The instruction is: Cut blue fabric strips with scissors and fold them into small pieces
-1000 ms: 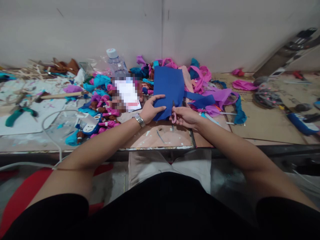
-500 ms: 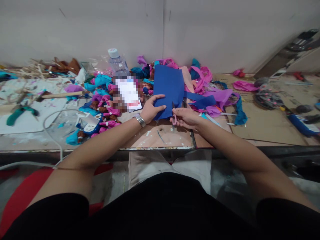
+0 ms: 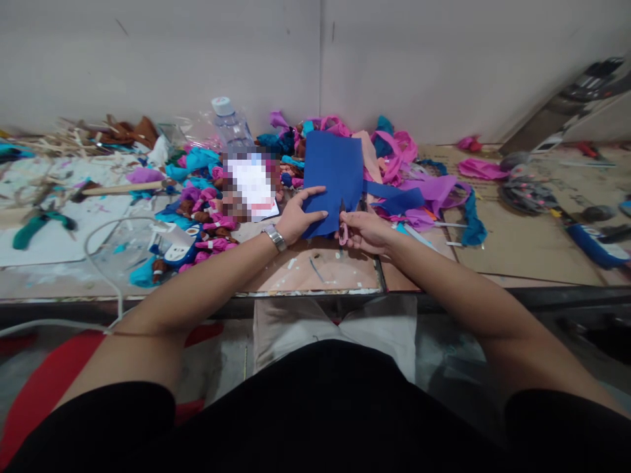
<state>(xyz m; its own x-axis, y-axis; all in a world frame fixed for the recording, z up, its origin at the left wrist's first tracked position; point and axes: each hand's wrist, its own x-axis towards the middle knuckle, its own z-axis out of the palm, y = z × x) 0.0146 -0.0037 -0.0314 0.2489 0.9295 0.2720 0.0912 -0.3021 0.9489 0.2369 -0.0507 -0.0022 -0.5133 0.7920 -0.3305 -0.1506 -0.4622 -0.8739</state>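
Note:
A dark blue sheet (image 3: pixel 331 164), fabric or paper, is held tilted up over the near middle of the bench. My left hand (image 3: pixel 297 217) grips its lower left part; thumb and forefinger lie across the front and the other fingers are mostly hidden. Small scissors with pink handles (image 3: pixel 344 235) sit in my right hand (image 3: pixel 365 231), fingers closed around them. Their dark blades point away from me at the sheet's lower right part; whether they are apart is unclear. Beside the sheet's right edge lies a blue strip (image 3: pixel 397 196).
Left of the sheet are a phone (image 3: pixel 254 187), a water bottle (image 3: pixel 231 125), bundled colourful pieces (image 3: pixel 217 223) and a white cable (image 3: pixel 118 282). Green-handled pliers (image 3: pixel 42 226) and a hammer (image 3: pixel 123 188) lie farther left. Pink and purple scraps (image 3: pixel 434 194) and cardboard (image 3: pixel 522 253) spread rightward.
The sheet's upper right corner has shifted slightly right and its right side looks flatter. The scissor blades have tilted a little more upright. Both hands stay nearly in place.

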